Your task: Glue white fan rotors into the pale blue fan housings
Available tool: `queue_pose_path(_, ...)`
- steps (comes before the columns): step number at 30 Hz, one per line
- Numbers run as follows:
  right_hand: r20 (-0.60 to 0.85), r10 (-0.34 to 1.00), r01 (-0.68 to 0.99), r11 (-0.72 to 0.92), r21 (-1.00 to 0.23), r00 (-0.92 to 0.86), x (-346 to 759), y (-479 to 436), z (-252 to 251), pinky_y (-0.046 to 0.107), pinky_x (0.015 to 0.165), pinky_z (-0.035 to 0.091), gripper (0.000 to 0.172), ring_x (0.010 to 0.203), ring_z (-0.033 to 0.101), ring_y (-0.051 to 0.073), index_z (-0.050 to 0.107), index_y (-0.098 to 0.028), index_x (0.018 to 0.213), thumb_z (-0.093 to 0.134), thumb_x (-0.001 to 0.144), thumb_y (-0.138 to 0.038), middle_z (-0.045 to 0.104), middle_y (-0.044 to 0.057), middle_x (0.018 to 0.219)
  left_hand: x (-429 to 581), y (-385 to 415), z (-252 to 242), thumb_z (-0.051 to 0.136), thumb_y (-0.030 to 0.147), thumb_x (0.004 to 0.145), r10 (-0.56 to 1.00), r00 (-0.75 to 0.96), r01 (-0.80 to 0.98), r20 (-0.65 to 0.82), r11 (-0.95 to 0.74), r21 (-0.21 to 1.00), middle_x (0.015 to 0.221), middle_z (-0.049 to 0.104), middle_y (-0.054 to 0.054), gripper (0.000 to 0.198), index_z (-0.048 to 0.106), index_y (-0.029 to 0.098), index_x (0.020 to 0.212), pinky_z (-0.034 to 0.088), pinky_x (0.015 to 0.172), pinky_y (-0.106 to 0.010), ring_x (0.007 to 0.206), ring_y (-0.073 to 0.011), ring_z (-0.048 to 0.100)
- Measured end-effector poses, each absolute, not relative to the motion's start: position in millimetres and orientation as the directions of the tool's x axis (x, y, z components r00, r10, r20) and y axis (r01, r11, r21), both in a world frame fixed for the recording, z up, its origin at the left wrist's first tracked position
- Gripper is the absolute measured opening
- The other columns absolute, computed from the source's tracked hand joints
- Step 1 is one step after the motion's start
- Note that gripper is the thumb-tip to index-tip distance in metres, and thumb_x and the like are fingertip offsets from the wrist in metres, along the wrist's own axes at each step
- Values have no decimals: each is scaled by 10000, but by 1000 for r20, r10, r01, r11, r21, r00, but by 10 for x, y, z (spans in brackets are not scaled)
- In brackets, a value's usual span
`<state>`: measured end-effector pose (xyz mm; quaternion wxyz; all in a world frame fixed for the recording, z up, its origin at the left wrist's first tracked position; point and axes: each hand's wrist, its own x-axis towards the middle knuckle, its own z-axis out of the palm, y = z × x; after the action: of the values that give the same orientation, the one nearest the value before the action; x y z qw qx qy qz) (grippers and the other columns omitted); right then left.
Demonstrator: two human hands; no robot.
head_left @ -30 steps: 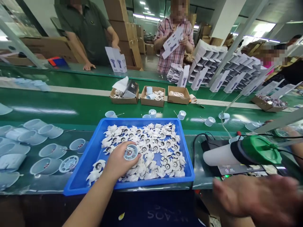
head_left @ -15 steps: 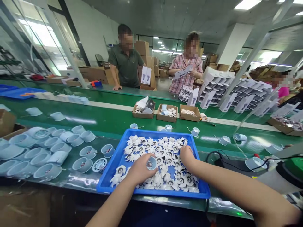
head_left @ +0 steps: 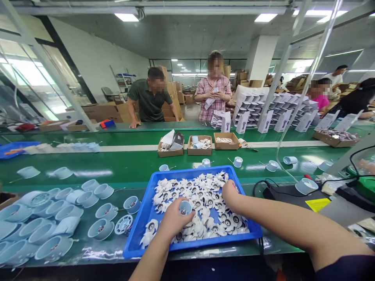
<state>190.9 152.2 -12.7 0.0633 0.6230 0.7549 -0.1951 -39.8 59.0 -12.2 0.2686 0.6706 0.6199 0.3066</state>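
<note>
Head view: left hand [head_left: 173, 219] grips a pale blue cup [head_left: 185, 208] over the blue tray [head_left: 205, 242]. Right hand [head_left: 230, 195] is at the white fan wheels [head_left: 202, 194] toward tray's far right corner; fingertips hidden, cannot tell whether it grips one.

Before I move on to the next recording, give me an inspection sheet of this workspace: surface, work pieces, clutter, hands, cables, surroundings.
Surface: glossy green bench, a wide green belt beyond it.
Work pieces: white fan wheels spread and heaped in a blue tray; light-blue cups massed to its left.
Clutter: three small cardboard boxes beyond the tray; yellow label at right.
Hands: left hand holds a single light-blue cup over the tray; right hand is among the wheels, fingertips hidden.
Cables: black cable beside the tray's right side.
Surroundings: co-worker in a dark shirt, co-worker in a checked shirt, stacked white cartons.
</note>
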Motion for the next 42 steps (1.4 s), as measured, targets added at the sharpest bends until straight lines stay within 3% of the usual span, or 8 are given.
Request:
queue_pose_path(4,-123,942,748,163,-644,-311,2065,1446,233,452,913,475,278,1044,561,253,603,-120,1061,644,922,-358,580,99,1120,-438,625,-155,682,404,718,989,-54,622,135,-72,780,964,675,-56,403,561,190,1037,518,803,-389,878,-260,667)
queue_pose_path(8,84,943,195,152,-969,-322,2159,1026,399,375,813,478,353,833,559,192,528,-188,1032,545,882,-508,561,47,949,-448,594,-159,596,439,786,966,-92,552,240,-151,820,1122,618,-99,503,446,186,1194,508,890,-416,994,-255,642)
queue_pose_path(10,110,952,-114,80,-990,-285,2130,765,355,351,753,477,373,740,539,171,477,-216,1041,449,872,-547,534,33,892,-417,522,-105,558,392,822,955,-37,504,294,-236,831,1230,574,-129,510,404,189,1264,478,960,-434,1096,-259,608)
queue_pose_path(12,79,954,-351,-29,-936,-289,2077,551,271,331,706,473,332,687,525,159,473,-224,989,468,847,-525,516,18,829,-350,417,-8,593,352,825,950,73,480,303,-300,825,1295,549,-143,528,418,203,1301,454,1004,-455,1172,-277,572)
queue_pose_path(15,8,933,-550,-205,-810,-359,2026,367,161,291,680,471,283,671,531,143,517,-212,902,630,788,-445,526,4,776,-204,249,175,714,357,768,932,236,522,275,-360,773,1299,571,-129,553,522,234,1272,421,1046,-494,1219,-315,538)
queue_pose_path(19,-50,893,-644,-360,-675,-447,2050,293,112,244,687,475,346,684,550,120,608,-173,963,774,742,-381,583,22,838,-25,120,344,787,322,718,894,326,572,306,-445,690,1291,599,-90,602,561,285,1275,422,1049,-497,1217,-314,532)
queue_pose_path(23,-56,865,-660,-420,-623,-498,2107,268,102,237,691,484,377,685,563,119,646,-152,983,836,721,-346,597,27,844,52,80,378,792,313,727,875,356,599,329,-484,638,1287,615,-70,637,529,308,1308,443,1036,-468,1204,-292,548)
queue_pose_path(42,-67,880,-643,-393,-658,-470,2265,222,22,249,743,502,387,723,608,122,654,-212,1037,849,739,-365,639,5,854,250,98,385,765,286,758,826,414,656,383,-563,504,1245,634,-70,613,491,290,1306,462,1000,-431,1149,-274,584)
